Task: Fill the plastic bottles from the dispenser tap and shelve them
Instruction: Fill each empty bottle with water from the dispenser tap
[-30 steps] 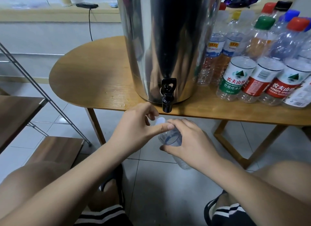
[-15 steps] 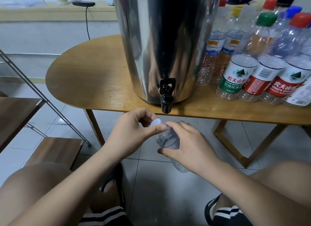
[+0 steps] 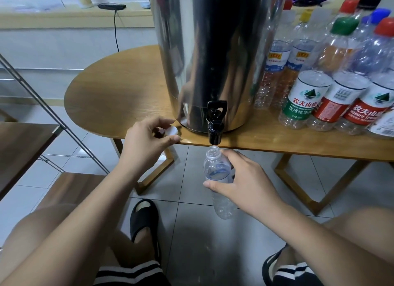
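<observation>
One bottle (image 3: 217, 171), uncapped, gripped in R hand (image 3: 251, 185), fingers curled round its upper half, mouth just under tap (image 3: 215, 134). L hand (image 3: 147, 144), up and left of R, pinches white cap (image 3: 171, 130).

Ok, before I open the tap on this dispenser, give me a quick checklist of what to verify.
1. The bottle uncapped: ok; the white cap is in the left hand.
2. Mouth under the tap spout: ok; just below it, the bottle slightly tilted.
3. Grip: ok; the right hand wraps the bottle's upper body.
4. A hand free for the tap lever: not ok; the left hand holds the white cap.
5. Water in the dispenser: cannot tell.
</observation>
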### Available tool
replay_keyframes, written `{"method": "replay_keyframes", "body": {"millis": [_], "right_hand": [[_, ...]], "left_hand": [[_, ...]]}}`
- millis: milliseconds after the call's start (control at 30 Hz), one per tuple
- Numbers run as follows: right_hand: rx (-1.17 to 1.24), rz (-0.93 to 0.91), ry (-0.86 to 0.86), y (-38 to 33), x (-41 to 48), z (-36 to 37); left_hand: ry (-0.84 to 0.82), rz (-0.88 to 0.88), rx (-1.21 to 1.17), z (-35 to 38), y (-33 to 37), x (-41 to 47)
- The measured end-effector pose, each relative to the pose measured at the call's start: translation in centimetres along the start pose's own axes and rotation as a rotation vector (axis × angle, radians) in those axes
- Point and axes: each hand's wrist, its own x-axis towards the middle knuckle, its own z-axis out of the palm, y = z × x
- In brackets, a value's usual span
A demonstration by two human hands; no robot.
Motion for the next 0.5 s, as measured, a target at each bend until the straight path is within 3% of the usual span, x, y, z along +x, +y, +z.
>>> {"method": "replay_keyframes", "body": {"millis": [267, 500], "right_hand": [[-0.004, 0.032, 0.02, -0.6, 0.2, -0.8], [-0.074, 0.042, 0.049, -1.8, 0.1, -1.1]], "left_hand": [[0.066, 0.036, -0.062, -0.8, 0.6, -1.0], [0.016, 0.316, -0.286, -1.2, 6.1, -2.5]]}}
